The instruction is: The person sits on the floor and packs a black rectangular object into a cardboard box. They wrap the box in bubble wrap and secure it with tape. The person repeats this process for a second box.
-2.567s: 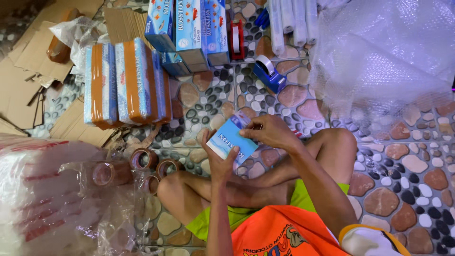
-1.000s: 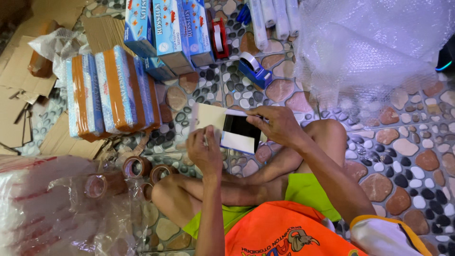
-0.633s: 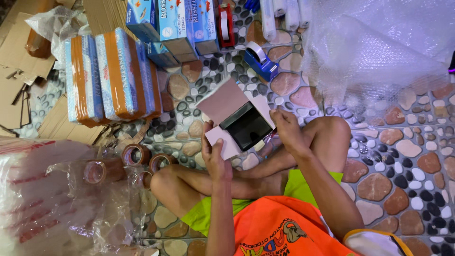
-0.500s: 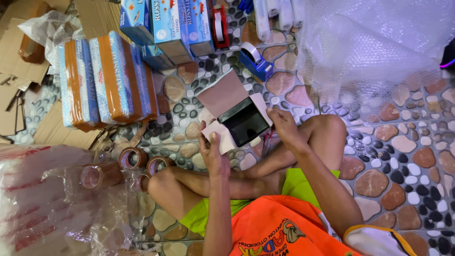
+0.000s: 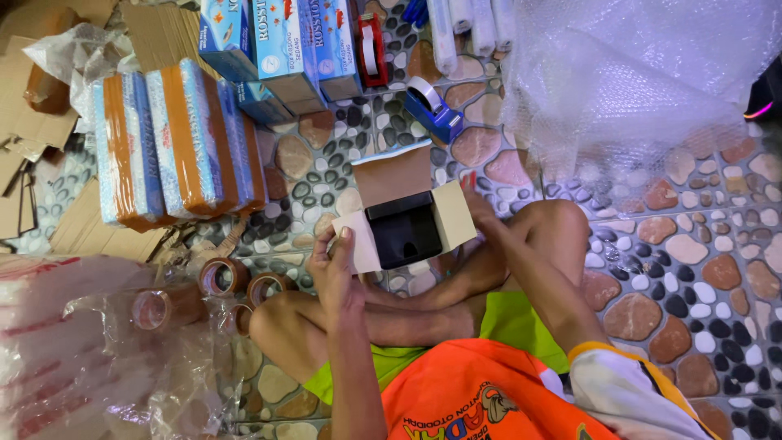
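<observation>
Flaps of the small box [image 5: 405, 213] now stand open, both hands, left hand [image 5: 336, 273] and right hand [image 5: 479, 208], gripping its sides, dark inside showing.

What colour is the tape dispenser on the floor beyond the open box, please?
Blue, holding a pale tape roll; the tape dispenser shows in the head view.

I sit on a floor [image 5: 692, 269] of rounded pebble-pattern tiles in brown, pink and grey. Flattened cardboard [image 5: 32, 122] covers its far-left corner. Crumpled bubble wrap [image 5: 635, 73] lies along its far-right edge, and clear plastic sheeting [image 5: 73, 342] along its near-left edge. A small pink-purple glow [image 5: 757, 110] shows at the right edge.
</observation>
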